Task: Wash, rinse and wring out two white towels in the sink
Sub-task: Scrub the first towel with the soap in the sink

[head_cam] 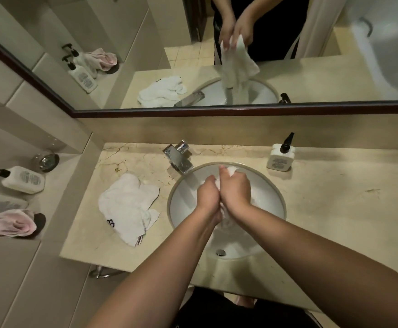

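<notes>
Both hands over sink: left hand, right hand side by side, each grip closed round same towel. Towel's long axis vertical, tail hanging below fists into bowl. Second towel on desk, left of sink, nearer left hand.

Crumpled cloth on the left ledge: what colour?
Pale pink crumpled cloth with whitish folds; head view, lower left.

White towels, beige veined marble counter.
</notes>
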The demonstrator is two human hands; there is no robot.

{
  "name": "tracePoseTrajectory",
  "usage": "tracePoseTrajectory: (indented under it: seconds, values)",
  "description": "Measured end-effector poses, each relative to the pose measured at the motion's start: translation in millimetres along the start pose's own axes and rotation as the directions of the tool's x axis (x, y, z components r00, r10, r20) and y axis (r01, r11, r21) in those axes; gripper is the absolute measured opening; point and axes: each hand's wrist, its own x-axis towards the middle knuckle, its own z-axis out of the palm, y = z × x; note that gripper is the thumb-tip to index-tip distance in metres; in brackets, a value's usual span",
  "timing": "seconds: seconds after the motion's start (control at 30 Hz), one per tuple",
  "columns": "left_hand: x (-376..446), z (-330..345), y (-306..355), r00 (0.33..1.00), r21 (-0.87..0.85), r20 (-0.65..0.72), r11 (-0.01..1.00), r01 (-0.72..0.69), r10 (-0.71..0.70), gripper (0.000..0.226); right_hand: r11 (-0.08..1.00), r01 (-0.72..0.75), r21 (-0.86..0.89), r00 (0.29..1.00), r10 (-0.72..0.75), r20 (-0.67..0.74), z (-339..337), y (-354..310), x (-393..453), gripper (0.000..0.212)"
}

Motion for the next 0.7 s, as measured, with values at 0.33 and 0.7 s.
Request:
tracePoseTrajectory:
  seconds: [0.33, 0.7]
  values:
    - [-2, 1, 6, 1.0, -0.014, -0.026, 1.0, -0.004, 0.004, 0.036, 1.0, 0.008, -0.03, 1.0, -0.008, 0.017, -1, 1, 0, 0.047]
    - [-15, 7, 3, 1.0, 0.001, 0.001, 1.0, -0.001, 0.001, 0.036, 0.999, -0.034, -0.016, 0.998, 0.033, -0.054, -10, 7, 5, 0.045]
